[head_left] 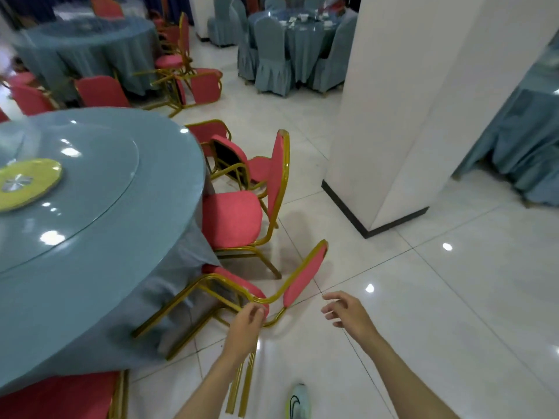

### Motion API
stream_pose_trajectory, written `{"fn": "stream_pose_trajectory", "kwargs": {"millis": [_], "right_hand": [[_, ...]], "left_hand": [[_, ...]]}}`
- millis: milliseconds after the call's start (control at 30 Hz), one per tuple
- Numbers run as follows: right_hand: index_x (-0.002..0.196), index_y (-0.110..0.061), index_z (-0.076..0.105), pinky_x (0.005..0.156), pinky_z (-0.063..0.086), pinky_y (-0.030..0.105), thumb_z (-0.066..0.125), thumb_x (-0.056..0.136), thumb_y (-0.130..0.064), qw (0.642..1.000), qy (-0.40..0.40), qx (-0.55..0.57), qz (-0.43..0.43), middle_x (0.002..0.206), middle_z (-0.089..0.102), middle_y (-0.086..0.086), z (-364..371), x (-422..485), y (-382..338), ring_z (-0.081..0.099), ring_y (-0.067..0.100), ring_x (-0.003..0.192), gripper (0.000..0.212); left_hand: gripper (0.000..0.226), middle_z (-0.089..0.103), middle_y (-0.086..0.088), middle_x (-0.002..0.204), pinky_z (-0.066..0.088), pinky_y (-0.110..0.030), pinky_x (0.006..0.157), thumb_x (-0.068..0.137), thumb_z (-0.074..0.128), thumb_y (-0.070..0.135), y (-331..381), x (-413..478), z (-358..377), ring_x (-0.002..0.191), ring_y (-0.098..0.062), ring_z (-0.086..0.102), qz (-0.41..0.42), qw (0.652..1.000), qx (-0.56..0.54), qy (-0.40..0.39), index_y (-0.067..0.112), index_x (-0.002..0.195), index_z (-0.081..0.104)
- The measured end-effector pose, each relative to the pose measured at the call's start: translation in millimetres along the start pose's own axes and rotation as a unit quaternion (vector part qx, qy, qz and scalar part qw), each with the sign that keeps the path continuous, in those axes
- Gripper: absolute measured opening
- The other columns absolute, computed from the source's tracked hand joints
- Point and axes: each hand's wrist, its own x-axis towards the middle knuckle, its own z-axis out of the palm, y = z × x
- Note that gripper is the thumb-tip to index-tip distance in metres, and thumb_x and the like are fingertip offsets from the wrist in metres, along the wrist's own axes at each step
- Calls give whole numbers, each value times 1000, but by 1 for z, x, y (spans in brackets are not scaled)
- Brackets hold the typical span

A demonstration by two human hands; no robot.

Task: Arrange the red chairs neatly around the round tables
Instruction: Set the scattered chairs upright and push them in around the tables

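The round table (99, 237) has one red chair (233, 219) upright at its edge and, nearer, a tipped chair (302, 276) on the floor, seat against the tablecloth. Righting it looks to be the step in hand: the left hand (246, 323) curls round its gold frame, while the right hand (348, 313) hangs apart, fingers spread, empty. Next it probably needs a grip on the backrest. No writing is legible; the shoe (298, 402) bears only a dark curved mark
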Motion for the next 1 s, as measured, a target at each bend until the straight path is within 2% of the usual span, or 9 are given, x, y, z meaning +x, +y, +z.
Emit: {"fn": "stream_pose_trajectory", "kwargs": {"millis": [133,267,400,500,633,733,833,933,1000], "right_hand": [[109,-21,71,74,55,30,48,99,-5,999,-20,-47,10,91,79,5,-33,47,-21,71,18,83,30],[109,-20,70,73,55,28,48,99,-5,998,-32,-62,3,92,78,6,-60,94,-48,70,17,82,29],[109,-20,70,75,54,31,49,99,-6,996,-52,-72,-2,91,78,6,-83,142,-63,69,17,82,28],[109,-21,70,74,54,30,48,99,-7,995,-60,-81,-4,92,78,7,-103,181,-71,70,15,80,28],[107,-22,71,71,53,29,48,99,-6,987,-102,-121,-4,91,78,6,-129,245,-75,69,14,76,29],[104,-23,71,68,52,27,47,99,-5,977,-136,-166,-11,90,77,4,-160,304,-77,68,11,74,30],[102,-22,72,67,51,29,48,98,-3,972,-159,-174,-18,88,77,4,-188,363,-83,67,12,73,31],[99,-21,73,66,49,29,50,96,-3,964,-199,-177,-15,89,76,7,-210,420,-84,65,13,74,29],[98,-24,73,66,49,28,51,97,-6,956,-227,-187,-11,92,76,7,-220,453,-81,65,13,76,28]], "left_hand": [[19,72,3,83,57,-47,81,105,53,23,9,61,30,81,-15,68,-21,1000,-22,-6,25,94,68],[18,73,11,82,54,-40,70,101,53,38,30,110,52,75,-13,67,-29,999,-38,12,35,93,69],[17,72,17,85,56,-39,81,104,56,24,57,149,66,80,-5,67,-32,998,-51,19,31,93,67],[16,72,13,86,56,-42,83,103,55,26,73,179,77,84,-12,69,-38,998,-52,22,31,93,66],[16,70,14,86,57,-45,85,104,53,29,78,229,97,87,-11,68,-43,998,-26,27,33,94,65],[15,69,21,88,56,-41,88,103,52,35,81,272,122,89,-8,67,-57,998,2,21,36,95,65],[16,70,18,89,55,-35,84,103,52,40,98,303,139,88,-7,67,-65,997,29,38,40,92,64],[15,71,8,94,54,-31,82,103,58,27,113,328,161,89,-8,66,-77,993,60,64,39,94,62],[10,70,6,94,49,-19,75,102,60,23,114,343,178,85,-3,64,-107,988,64,92,32,99,64]]}}
